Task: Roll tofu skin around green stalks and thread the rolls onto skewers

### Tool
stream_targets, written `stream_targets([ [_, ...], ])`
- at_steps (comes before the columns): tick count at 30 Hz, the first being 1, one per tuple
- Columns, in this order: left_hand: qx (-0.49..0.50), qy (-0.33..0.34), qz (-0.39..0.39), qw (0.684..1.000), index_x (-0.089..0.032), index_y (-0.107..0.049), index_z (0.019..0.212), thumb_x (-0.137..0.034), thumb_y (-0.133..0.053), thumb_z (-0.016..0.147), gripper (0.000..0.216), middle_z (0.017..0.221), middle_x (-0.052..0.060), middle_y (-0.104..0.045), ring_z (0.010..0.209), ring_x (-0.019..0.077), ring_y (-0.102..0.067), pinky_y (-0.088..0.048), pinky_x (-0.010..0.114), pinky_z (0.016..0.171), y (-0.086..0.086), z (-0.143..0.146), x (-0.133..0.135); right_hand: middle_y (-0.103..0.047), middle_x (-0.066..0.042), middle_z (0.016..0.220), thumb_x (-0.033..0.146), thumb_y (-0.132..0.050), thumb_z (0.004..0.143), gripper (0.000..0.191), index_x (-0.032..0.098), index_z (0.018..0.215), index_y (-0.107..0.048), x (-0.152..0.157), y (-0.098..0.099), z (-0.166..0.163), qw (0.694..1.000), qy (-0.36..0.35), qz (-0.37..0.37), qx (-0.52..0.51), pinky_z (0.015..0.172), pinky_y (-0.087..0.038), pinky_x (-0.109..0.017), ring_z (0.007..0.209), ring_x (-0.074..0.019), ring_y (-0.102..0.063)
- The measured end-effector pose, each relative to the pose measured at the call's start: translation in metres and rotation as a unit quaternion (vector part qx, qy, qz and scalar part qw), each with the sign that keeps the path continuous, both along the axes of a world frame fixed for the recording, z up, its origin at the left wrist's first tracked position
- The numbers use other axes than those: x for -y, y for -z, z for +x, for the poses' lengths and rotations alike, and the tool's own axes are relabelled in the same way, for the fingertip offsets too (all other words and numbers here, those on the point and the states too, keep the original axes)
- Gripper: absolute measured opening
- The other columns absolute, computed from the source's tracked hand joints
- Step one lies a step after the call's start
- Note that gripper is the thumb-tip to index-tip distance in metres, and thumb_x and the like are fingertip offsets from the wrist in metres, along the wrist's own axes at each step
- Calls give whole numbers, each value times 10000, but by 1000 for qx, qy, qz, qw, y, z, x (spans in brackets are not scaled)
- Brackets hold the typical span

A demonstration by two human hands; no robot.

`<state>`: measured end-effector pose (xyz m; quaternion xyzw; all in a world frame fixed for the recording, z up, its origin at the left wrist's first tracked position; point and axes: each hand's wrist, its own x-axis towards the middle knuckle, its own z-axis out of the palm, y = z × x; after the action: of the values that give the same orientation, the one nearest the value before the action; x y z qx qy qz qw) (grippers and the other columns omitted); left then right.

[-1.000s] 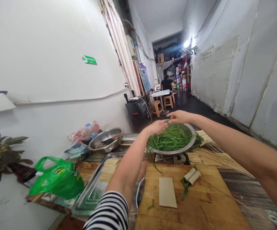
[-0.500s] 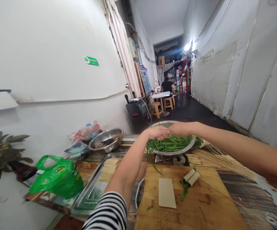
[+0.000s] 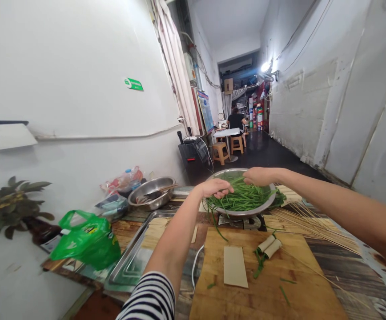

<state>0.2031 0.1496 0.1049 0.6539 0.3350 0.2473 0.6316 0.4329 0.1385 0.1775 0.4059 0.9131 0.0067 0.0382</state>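
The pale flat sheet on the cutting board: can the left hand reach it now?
Probably yes: the sheet lies uncovered, and only the bowl's rim seems between it and the left hand.

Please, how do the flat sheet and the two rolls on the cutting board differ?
The sheet lies flat and bare; the rolls are wrapped, with green stalks sticking out. The sheet is a broad rectangle; each roll is a narrow cylinder. Both are beige and lie on the wooden cutting board.

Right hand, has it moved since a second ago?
Yes: judged against the cutting board, the right hand has shifted rightward and lower in the picture.
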Motion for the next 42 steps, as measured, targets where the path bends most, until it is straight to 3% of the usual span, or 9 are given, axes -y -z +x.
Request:
stream_targets([
  [6, 103, -145, 86, 980, -98, -624, 893, -524, -606, 847, 428, 721, 76, -671, 596, 126, -629, -475, 222, 571, 22, 23, -7, -674, -46, 778, 197, -400, 922, 278, 143, 828, -656, 17, -4, -5, 993, 60, -11, -101, 594, -372, -221, 656, -141, -573],
  [11, 271, -326, 51, 904, -125, -614, 911, -428, -555, 899, 308, 805, 87, -715, 745, 168, -688, -526, 287, 731, 24, 65, 3, -694, -106, 945, 166, -271, 952, 380, 113, 969, -647, 47, 16, -30, 977, 130, 16, -166, 689, -420, -227, 843, -179, -630],
  [20, 262, -352, 3, 899, -130, -561, 847, -330, -442, 957, 257, 492, -40, -496, 527, 117, -584, -469, 223, 593, 2, 87, 42, -661, -246, 1074, 194, -233, 971, 420, 21, 1236, -510, 80, 70, -71, 958, 209, 68, -183, 769, -462, -317, 966, -265, -660],
  [24, 200, -327, 11, 924, -126, -544, 776, -254, -453, 959, 241, 447, -84, -381, 397, 52, -407, -353, 161, 468, 0, 70, 64, -690, -240, 953, 367, -404, 944, 395, 60, 1017, -643, 80, 76, -49, 967, 187, 59, -165, 770, -472, -343, 919, -296, -667],
  [27, 133, -271, -11, 953, -99, -586, 803, -277, -580, 897, 201, 454, -91, -370, 371, 37, -326, -298, 162, 419, 5, 50, 82, -710, -168, 905, 450, -477, 914, 432, 104, 1121, -630, 83, 73, -26, 955, 161, 36, -247, 761, -482, -325, 871, -254, -662],
  [32, 35, -94, -13, 995, -123, -531, 1177, -396, -633, 851, 437, 552, -88, -416, 422, 40, -340, -301, 152, 430, 29, 30, 107, -692, -35, 748, 373, -561, 860, 520, 143, 1326, -532, 99, 95, -21, 846, 75, -229, -476, 595, -492, -252, 584, -133, -597],
  [34, 37, -50, -23, 998, -143, -495, 1240, -439, -633, 843, 514, 621, -63, -471, 439, 31, -329, -295, 151, 439, 39, 27, 118, -682, -22, 741, 388, -607, 815, 511, 145, 1265, -598, 109, 112, -26, 809, 57, -255, -527, 591, -490, -249, 601, -129, -585],
  [39, 55, -10, -128, 990, -192, -412, 1355, -407, -697, 803, 658, 672, -52, -474, 476, 36, -320, -274, 156, 472, 51, 18, 150, -680, -20, 703, 453, -660, 759, 381, 139, 958, -745, 135, 143, -31, 784, 37, -277, -554, 586, -472, -254, 595, -124, -562],
  [42, 77, 34, -185, 979, -184, -513, 1284, -413, -716, 784, 586, 760, 4, -534, 524, 45, -372, -308, 174, 502, 55, 9, 166, -668, -25, 631, 486, -698, 721, 377, 137, 850, -759, 147, 153, -32, 751, 56, -337, -565, 563, -477, -260, 552, -126, -560],
])
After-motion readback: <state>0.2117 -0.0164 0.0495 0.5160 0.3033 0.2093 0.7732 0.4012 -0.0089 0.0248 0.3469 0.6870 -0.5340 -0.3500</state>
